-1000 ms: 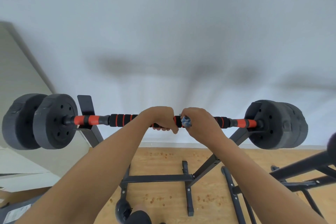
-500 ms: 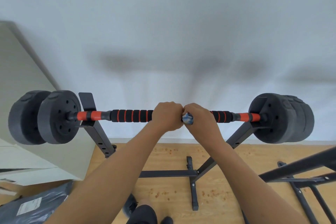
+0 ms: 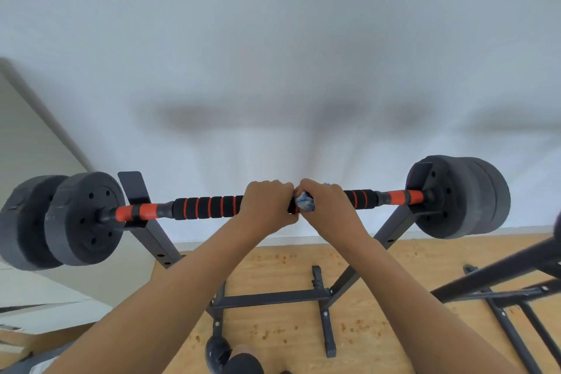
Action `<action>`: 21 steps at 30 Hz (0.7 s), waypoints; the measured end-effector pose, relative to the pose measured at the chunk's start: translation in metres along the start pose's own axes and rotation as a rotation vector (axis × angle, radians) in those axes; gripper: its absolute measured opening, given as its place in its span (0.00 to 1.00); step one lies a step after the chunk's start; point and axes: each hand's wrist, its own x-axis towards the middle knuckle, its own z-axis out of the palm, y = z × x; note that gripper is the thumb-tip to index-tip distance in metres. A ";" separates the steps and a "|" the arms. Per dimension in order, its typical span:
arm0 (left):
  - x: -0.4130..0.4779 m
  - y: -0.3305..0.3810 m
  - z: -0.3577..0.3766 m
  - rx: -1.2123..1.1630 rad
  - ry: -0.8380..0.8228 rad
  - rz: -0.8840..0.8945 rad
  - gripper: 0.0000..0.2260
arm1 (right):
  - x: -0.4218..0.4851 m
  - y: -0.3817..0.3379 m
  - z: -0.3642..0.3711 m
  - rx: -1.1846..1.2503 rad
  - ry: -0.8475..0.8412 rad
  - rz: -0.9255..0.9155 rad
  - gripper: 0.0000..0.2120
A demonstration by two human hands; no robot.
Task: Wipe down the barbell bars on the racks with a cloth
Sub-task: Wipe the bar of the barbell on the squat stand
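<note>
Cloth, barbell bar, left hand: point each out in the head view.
cloth (image 3: 304, 203): head view, the blue bunch showing against the bar.
barbell bar (image 3: 209, 206): head view, black foam grip with orange rings.
left hand (image 3: 267, 202): head view, back of the hand.

Two forearms are seen bare from the frame edge up to the wrists, the left forearm (image 3: 170, 297) lying toward 7 o'clock and the right forearm (image 3: 409, 313) toward 5 o'clock. The left hand (image 3: 267, 203) and right hand (image 3: 329, 206) are uncovered, their knuckles shown as rounded ridges. At 6 o'clock a dark, glossy shoe (image 3: 216, 351) is made out (its toe rounded), with a dark rounded shape (image 3: 244, 363) just beside it, too cropped to be identified.
</note>
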 end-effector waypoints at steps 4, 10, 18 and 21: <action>-0.001 0.005 0.013 0.041 0.095 -0.011 0.12 | -0.010 0.001 0.005 -0.030 -0.014 -0.019 0.08; 0.030 -0.009 -0.015 -0.426 -0.547 -0.049 0.09 | -0.018 0.001 0.007 -0.033 -0.066 0.019 0.13; 0.004 -0.008 -0.004 -0.128 -0.107 -0.087 0.18 | 0.001 -0.009 0.000 -0.063 -0.042 0.036 0.03; -0.007 -0.004 0.009 0.052 0.070 0.004 0.16 | -0.001 -0.008 0.008 -0.089 -0.039 0.028 0.07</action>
